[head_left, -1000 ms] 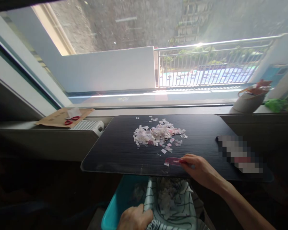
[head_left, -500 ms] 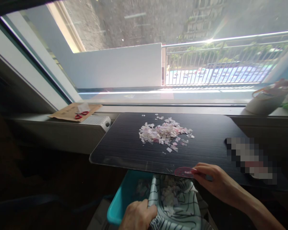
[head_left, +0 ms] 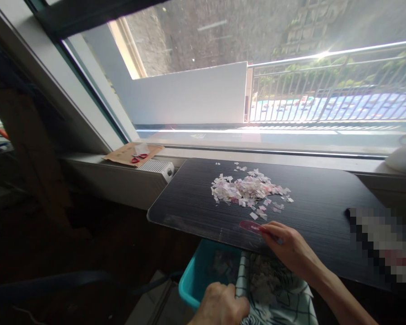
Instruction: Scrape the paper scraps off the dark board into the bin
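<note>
My right hand (head_left: 286,239) pinches a thin, see-through pink plastic piece with a rounded edge (head_left: 248,225), holding it over the near part of the dark table (head_left: 196,216). Just beyond it lies a loose heap of small cut paper pieces (head_left: 245,189), mostly white and pale pink. Below the table's front edge, my left hand (head_left: 221,303) is closed on the rim of a pale green cloth (head_left: 299,300) with dark lines. More paper scraps (head_left: 264,277) rest in the cloth's hollow. Left of the cloth is a turquoise bin (head_left: 189,282), with scraps dimly visible inside.
Red-handled scissors (head_left: 139,158) lie on a brown paper envelope (head_left: 122,155) on the window sill, beside a white slatted box (head_left: 159,169). A blurred-out object (head_left: 380,239) lies on the table's right. A large window runs behind the table.
My right hand has moved the pink plastic piece from the table's front edge inward, towards the paper heap. My left hand keeps hold of the cloth. The view has swung left.
</note>
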A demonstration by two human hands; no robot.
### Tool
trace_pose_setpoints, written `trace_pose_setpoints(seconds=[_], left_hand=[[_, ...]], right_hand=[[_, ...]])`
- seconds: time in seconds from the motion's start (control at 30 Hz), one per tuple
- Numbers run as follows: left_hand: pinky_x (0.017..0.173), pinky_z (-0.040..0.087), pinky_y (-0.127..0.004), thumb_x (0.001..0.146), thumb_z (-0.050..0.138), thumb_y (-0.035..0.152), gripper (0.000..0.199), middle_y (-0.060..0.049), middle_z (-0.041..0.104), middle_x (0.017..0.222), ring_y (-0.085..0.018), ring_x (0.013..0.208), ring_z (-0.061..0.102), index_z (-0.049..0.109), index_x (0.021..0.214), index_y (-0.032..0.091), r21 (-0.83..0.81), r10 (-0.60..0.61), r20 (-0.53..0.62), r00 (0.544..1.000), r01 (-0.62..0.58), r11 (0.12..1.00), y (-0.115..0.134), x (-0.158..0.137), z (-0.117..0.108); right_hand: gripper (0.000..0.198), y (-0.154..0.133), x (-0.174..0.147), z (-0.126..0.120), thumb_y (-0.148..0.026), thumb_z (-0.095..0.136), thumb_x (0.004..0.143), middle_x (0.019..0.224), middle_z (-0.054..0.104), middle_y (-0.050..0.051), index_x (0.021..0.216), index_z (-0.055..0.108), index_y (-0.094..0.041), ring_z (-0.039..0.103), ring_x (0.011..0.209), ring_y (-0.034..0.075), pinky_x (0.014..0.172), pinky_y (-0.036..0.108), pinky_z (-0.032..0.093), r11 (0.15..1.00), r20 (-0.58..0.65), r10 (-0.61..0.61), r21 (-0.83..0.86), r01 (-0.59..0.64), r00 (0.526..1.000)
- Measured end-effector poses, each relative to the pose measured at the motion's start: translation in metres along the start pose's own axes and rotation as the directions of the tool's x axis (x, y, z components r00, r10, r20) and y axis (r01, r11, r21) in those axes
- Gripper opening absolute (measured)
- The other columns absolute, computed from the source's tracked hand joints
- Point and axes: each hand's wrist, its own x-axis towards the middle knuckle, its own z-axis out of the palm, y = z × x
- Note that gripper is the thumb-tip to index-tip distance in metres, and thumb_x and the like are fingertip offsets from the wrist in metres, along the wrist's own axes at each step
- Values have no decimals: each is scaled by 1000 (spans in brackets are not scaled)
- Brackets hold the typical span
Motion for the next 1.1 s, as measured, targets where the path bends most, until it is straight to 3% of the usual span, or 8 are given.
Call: trace_pose_setpoints(seconds=[0.1,0.23,0.37,0.53,0.77,0.83,0.93,1.1], left_hand=[[54,52,-32,83,64,36,16,-7,66,74,-26,62,66,69,87,21,-21,27,116,993,-24,999,1,6,-13],[56,54,-35,86,61,36,19,-9,68,79,-28,66,68,69,93,21,-53,22,200,980,-12,999,3,10,-28],[56,55,-34,86,60,34,19,-9,68,80,-28,67,69,69,95,20,-76,28,179,983,-14,997,2,8,-32],[54,54,-34,85,58,34,21,-10,68,80,-29,66,69,70,94,19,-84,33,148,988,-21,996,0,6,-32],[49,49,-31,86,57,32,19,-8,67,75,-27,63,68,69,94,20,-79,30,134,991,-19,997,0,3,-34],[49,48,-30,86,57,32,18,-8,66,75,-26,62,67,69,93,21,-78,33,127,991,-23,997,0,2,-33],[51,47,-30,88,56,34,17,-7,65,75,-25,62,66,68,90,21,-58,25,120,992,-18,998,0,2,-28],[52,47,-31,87,58,34,15,-6,64,74,-24,61,64,66,84,22,-22,8,109,994,-5,1000,0,1,-12]], right_hand=[[23,2,0,2,-27,49,92,86,68,3,94,71,-21,62,72,16,66,25,46,999,-38,35,3,-35,999],[23,-7,-3,8,-27,48,93,86,67,3,91,70,-22,61,74,16,68,24,45,998,67,-9,65,5,998],[28,-19,-5,10,-28,44,95,80,64,1,83,69,-22,59,70,14,64,24,43,991,168,-60,124,40,984],[23,-20,1,13,-27,48,94,83,64,2,89,69,-20,59,72,16,67,25,43,995,103,-13,95,3,995],[29,-38,-10,8,-25,45,95,73,61,0,77,67,-20,57,65,13,59,23,40,995,258,-57,91,34,964],[28,-32,-11,4,-28,45,95,73,60,0,78,67,-21,57,65,13,59,23,41,996,209,-40,90,22,977],[24,-11,-10,-2,-32,47,94,80,64,1,90,68,-21,59,69,14,63,23,43,998,25,23,54,-25,999],[25,23,-9,-13,-34,49,91,90,68,3,97,70,-21,64,73,16,67,24,46,992,-173,91,-75,-105,981]])
